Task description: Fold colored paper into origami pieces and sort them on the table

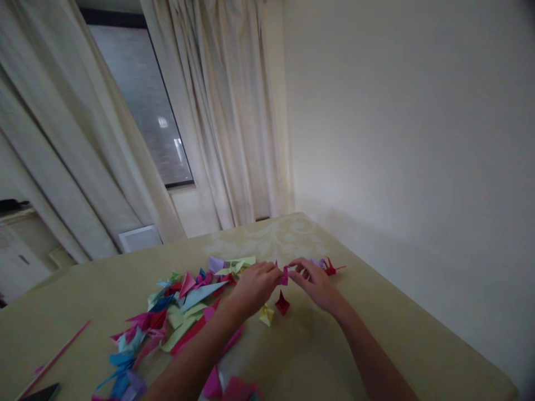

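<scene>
My left hand [259,283] is closed, its thumb and fingers pinching a small magenta folded paper piece [283,277] above the table. Just to the right, my right hand [312,281] has its fingers curved and apart, the thumb and index tips close beside the magenta paper; whether they touch it I cannot tell. Below the hands lie a dark red folded paper [282,303] and a pale yellow folded paper [266,315]. Beyond my right hand rest a red origami crane [331,267] and a lilac paper piece [316,262], partly hidden by the fingers.
A heap of colourful folded papers [184,317] spreads left of my left arm on the cloth-covered table [418,345]. A pink stick [56,356] and a dark flat object [44,393] lie at the lower left. A wall [409,139] borders the right side; curtains [225,111] hang behind.
</scene>
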Demonstrator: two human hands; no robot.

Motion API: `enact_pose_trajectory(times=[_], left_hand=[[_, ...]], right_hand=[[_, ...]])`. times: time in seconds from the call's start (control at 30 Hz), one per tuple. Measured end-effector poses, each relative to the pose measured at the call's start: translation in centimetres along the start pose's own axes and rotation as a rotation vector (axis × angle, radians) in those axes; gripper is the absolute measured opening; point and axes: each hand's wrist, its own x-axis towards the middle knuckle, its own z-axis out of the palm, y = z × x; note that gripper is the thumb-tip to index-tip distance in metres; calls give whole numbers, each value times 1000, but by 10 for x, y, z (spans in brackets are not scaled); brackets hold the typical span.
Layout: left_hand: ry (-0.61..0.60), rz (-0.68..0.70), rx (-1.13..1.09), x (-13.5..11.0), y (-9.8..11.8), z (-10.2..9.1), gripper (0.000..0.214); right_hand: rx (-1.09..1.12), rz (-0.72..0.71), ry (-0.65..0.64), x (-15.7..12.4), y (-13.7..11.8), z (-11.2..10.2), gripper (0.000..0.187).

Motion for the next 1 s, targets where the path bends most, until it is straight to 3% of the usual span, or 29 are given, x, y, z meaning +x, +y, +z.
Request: enact_pose_trajectory(times=[0.1, 0.2, 0.27, 0.33, 0.43, 0.53, 0.63, 0.73, 0.8, 0.9, 1.0], left_hand=[[-27, 35, -5, 9, 13, 6, 16], [-1, 13, -34, 3, 15, 13, 18], [45, 0, -51, -10, 11, 18, 22], [45, 53, -46, -25, 3, 28, 43], [-88, 196, 15, -40, -11, 50, 80], [-178, 212, 75, -33, -20, 76, 68], [-129, 134, 100, -12, -20, 90, 51], [-21, 35, 115, 6, -24, 82, 51], [69, -81, 132, 10, -38, 66, 38], [185, -340, 179, 5, -76, 37, 27], [176, -507, 181, -7, -114, 17, 29]], right_hand=[[213, -26, -132, -2, -7, 12, 37], [233, -13, -164, -3, -3, 12, 29], [85, -22, -65, -1, 5, 8, 23], [-84, -10, 66, 2, 15, 3, 18], [-228, 41, 205, 4, 25, -2, 16], [-336, 67, 263, 4, 28, -2, 20], [-421, 71, 273, 3, 25, -2, 20], [-498, 73, 283, 2, 25, -4, 20], [-542, 75, 294, 2, 26, -5, 19], [-597, 85, 318, 1, 29, -6, 18], [-640, 114, 338, -1, 29, -4, 17]])
